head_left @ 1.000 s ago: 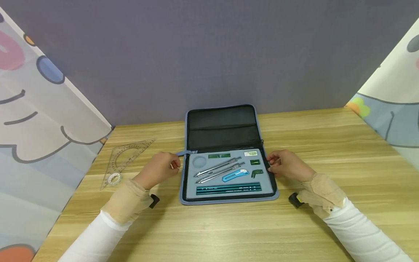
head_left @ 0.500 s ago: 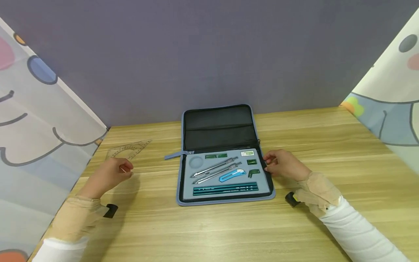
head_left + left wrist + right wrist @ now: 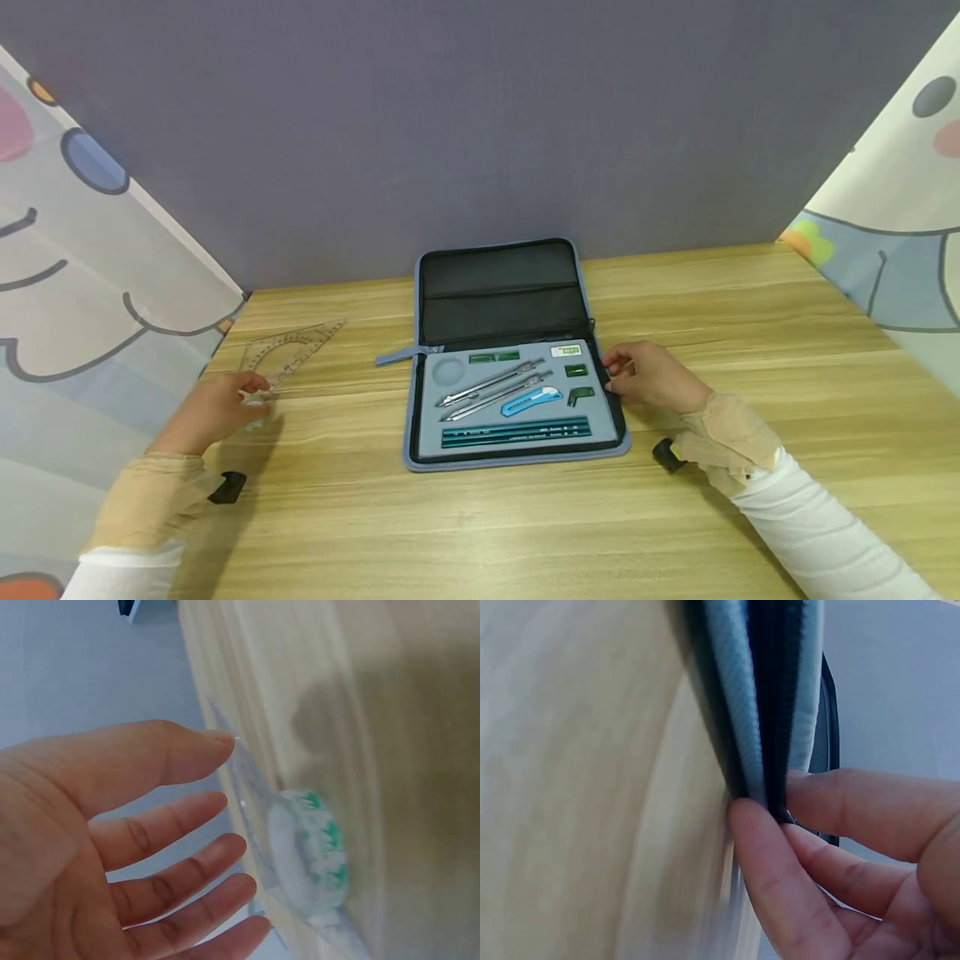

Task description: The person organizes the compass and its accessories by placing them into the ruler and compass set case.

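One left hand (image 3: 210, 410) loosely spread near green-printed tape (image 3: 328, 851), right hand (image 3: 656, 377) pinching case (image 3: 517, 461) edge, pencils (image 3: 517, 432) with unreadably small lettering

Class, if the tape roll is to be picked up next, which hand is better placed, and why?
Probably the left hand: it is open beside the tape roll, while the right hand pinches the case by its edge, farther away.

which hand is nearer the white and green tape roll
Left: the left hand is close beside the tape roll; the right hand is farther, pinching an open blue fabric case's edge.
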`<state>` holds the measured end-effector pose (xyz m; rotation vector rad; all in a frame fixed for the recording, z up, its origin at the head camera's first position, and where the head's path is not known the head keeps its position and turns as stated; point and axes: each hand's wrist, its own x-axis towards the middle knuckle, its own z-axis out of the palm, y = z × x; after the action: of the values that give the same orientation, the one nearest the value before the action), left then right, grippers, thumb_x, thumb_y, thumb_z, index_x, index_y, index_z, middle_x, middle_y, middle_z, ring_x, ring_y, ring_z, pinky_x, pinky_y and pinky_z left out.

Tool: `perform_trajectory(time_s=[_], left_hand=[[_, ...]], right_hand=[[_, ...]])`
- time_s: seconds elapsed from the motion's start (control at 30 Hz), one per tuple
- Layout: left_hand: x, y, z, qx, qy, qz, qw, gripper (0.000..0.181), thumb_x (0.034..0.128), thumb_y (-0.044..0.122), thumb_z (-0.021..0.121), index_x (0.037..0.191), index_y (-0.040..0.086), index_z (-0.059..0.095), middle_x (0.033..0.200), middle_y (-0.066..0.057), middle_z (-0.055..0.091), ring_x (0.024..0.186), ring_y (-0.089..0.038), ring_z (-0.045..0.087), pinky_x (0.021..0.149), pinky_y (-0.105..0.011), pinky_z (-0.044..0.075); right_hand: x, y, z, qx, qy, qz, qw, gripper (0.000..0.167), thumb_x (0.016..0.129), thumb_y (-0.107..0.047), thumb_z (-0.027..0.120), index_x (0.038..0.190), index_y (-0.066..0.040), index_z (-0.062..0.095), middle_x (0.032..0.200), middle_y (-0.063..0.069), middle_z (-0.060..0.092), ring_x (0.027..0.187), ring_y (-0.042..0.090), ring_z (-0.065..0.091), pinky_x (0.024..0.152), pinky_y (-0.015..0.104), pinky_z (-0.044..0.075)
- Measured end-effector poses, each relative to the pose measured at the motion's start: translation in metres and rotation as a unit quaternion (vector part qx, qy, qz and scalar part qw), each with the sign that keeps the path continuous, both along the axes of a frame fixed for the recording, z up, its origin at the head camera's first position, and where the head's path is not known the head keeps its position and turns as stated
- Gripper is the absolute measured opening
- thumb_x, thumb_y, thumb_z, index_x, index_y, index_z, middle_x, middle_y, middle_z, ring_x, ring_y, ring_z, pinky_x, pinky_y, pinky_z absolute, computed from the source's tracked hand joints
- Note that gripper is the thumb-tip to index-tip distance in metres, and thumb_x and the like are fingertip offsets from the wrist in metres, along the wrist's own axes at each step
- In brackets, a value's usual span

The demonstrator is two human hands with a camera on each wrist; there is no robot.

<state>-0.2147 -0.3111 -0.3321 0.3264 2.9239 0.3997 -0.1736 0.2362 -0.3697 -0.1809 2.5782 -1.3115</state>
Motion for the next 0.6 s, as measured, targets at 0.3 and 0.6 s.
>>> perform_trajectory(time_s=[0.3,0.6], left_hand=[[-0.003,-0.007,-0.009,-0.013,0.024,-0.010,0.9996,0.033,0.0779,0.015,0.071,0.103,-0.004,0.063,0.098,-0.028,0.063,0.086,-0.043,0.060,0.066,-0.048,0.048],[-0.004,-0.011,-0.013,-0.022,0.025,-0.008,0.9994,0.032,0.0752,0.012,0.072,0.102,-0.004,0.063,0.098,-0.030,0.062,0.089,-0.049,0.057,0.068,-0.051,0.047]], right_hand=[[-0.001,0.002,0.000,0.001,0.000,-0.003,1.0000,0.030,0.082,0.004,0.059,0.110,0.015,0.053,0.092,0.019,0.061,0.077,0.017,0.060,0.063,0.029,0.055],[0.000,0.001,0.000,-0.005,-0.005,-0.001,1.0000,0.031,0.082,0.005,0.059,0.111,0.016,0.052,0.093,0.019,0.060,0.077,0.017,0.060,0.063,0.028,0.055]])
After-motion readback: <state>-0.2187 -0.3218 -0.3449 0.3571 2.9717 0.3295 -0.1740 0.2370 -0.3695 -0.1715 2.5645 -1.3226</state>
